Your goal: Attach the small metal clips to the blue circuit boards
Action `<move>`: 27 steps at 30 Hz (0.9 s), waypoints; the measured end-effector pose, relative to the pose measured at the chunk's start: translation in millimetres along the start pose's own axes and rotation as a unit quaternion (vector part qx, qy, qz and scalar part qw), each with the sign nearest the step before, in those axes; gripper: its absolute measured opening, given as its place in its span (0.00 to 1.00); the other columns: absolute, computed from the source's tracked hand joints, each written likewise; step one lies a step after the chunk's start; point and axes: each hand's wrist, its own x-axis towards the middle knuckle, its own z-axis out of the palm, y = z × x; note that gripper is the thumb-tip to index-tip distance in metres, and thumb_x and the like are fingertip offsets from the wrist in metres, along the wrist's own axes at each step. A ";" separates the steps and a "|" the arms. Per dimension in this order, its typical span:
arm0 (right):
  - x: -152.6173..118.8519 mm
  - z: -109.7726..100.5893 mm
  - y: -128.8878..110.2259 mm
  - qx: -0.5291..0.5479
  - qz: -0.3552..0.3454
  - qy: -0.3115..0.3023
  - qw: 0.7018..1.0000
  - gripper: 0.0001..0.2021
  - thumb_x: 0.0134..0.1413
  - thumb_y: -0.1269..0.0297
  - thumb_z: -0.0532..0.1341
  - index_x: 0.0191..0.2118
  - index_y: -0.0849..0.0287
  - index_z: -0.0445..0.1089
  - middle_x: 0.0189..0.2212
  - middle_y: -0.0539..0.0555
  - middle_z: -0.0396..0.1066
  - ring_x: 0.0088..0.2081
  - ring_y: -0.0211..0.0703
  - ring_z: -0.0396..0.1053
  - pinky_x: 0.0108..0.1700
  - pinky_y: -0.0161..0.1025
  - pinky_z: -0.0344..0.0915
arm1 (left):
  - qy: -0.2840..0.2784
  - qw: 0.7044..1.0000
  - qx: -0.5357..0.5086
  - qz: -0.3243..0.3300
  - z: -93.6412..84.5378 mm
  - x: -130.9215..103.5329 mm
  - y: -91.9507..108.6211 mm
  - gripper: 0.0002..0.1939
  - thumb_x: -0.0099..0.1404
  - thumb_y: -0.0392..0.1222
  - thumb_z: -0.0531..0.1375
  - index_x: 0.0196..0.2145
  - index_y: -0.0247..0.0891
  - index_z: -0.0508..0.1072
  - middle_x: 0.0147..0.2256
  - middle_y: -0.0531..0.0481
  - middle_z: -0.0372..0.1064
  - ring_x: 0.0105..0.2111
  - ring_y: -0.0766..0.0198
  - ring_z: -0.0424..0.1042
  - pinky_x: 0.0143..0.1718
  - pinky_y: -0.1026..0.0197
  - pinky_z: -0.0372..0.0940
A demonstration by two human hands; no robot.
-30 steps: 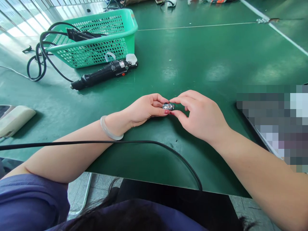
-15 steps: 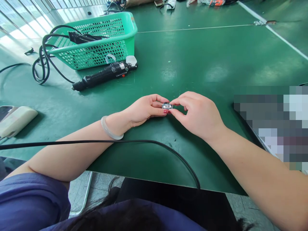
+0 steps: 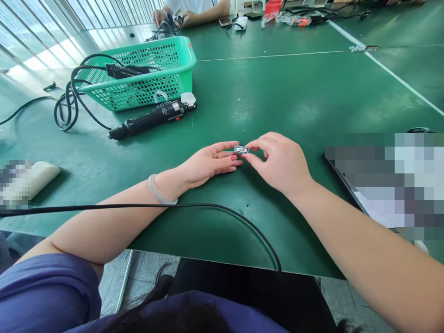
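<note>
A small silvery part (image 3: 241, 150), rectangular with a light strip on its face, is held above the green table in front of me. Its exact kind is too small to tell. The thumb and index finger of my right hand (image 3: 282, 159) pinch it at its right end. My left hand (image 3: 208, 162) is open at its left side, fingers stretched out and slightly apart. Its index fingertip is close to the part, maybe touching, while the thumb lies below and off it. A pale bangle (image 3: 157, 190) circles my left wrist.
A green basket (image 3: 138, 82) with black cables stands at the back left, a black electric screwdriver (image 3: 152, 119) before it. A black cable (image 3: 208, 204) crosses over my left forearm. Pixelated items lie at both sides. Another person's hands (image 3: 190, 19) work at the far edge.
My left thumb has come off the silvery part and its fingers have spread. My right hand keeps its pinch. The view has tilted up, bringing another person's hands into sight.
</note>
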 end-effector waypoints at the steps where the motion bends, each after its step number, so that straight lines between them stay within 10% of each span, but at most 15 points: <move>1: -0.8 1.8 -3.7 0.008 -0.006 -0.005 1.000 0.06 0.57 0.64 0.63 0.37 0.57 0.77 0.35 0.54 0.76 0.34 0.44 0.70 0.34 0.41 0.62 | 0.001 1.000 -0.010 0.009 0.6 0.1 -0.6 0.22 0.62 0.33 0.64 0.54 0.38 0.70 0.49 0.44 0.74 0.45 0.65 0.76 0.56 0.54 0.66; 11: -4.8 11.1 -14.9 0.032 -0.029 -0.048 0.998 0.04 0.58 0.64 0.63 0.37 0.57 0.75 0.37 0.54 0.75 0.39 0.45 0.71 0.37 0.40 0.63 | -0.005 0.997 0.072 -0.036 7.1 -3.8 8.8 0.08 0.63 0.29 0.60 0.40 0.32 0.76 0.36 0.48 0.76 0.36 0.72 0.75 0.48 0.64 0.68; 15: -3.8 4.6 0.4 0.057 0.003 -0.034 0.998 0.10 0.54 0.61 0.67 0.42 0.58 0.75 0.38 0.53 0.75 0.35 0.42 0.69 0.36 0.40 0.63 | 0.088 0.963 0.256 -0.001 -12.7 -4.8 23.8 0.12 0.63 0.31 0.60 0.45 0.34 0.71 0.41 0.43 0.77 0.37 0.64 0.77 0.46 0.57 0.70; 17: -1.5 0.6 10.4 0.064 0.034 -0.019 0.997 0.11 0.53 0.61 0.68 0.42 0.58 0.75 0.37 0.52 0.75 0.33 0.40 0.68 0.36 0.40 0.63 | 0.188 0.895 0.399 0.062 -30.7 -6.1 34.4 0.14 0.62 0.33 0.60 0.46 0.36 0.69 0.41 0.42 0.76 0.36 0.59 0.77 0.45 0.54 0.69; 19: 0.9 -2.7 19.0 0.063 0.057 -0.003 0.996 0.10 0.54 0.62 0.67 0.42 0.58 0.76 0.36 0.52 0.75 0.30 0.39 0.67 0.35 0.40 0.63 | 0.289 0.766 0.566 0.094 -49.3 -9.4 45.6 0.16 0.60 0.33 0.60 0.47 0.36 0.69 0.42 0.41 0.76 0.42 0.54 0.75 0.51 0.51 0.66; 22: 2.7 -5.9 25.2 0.060 0.072 0.007 0.996 0.09 0.54 0.63 0.66 0.42 0.57 0.76 0.36 0.52 0.74 0.28 0.37 0.65 0.36 0.41 0.62 | 0.327 0.596 0.733 -0.011 -69.9 -17.0 59.1 0.16 0.65 0.36 0.54 0.50 0.32 0.69 0.43 0.37 0.75 0.46 0.47 0.72 0.51 0.48 0.63; 27: 1.4 -8.1 21.4 0.072 0.074 -0.002 0.995 0.09 0.55 0.64 0.64 0.42 0.57 0.75 0.37 0.52 0.74 0.30 0.39 0.67 0.37 0.41 0.62 | 0.258 0.499 0.823 -0.080 -83.4 -23.8 68.3 0.17 0.67 0.38 0.54 0.50 0.25 0.70 0.42 0.34 0.74 0.44 0.48 0.72 0.49 0.50 0.63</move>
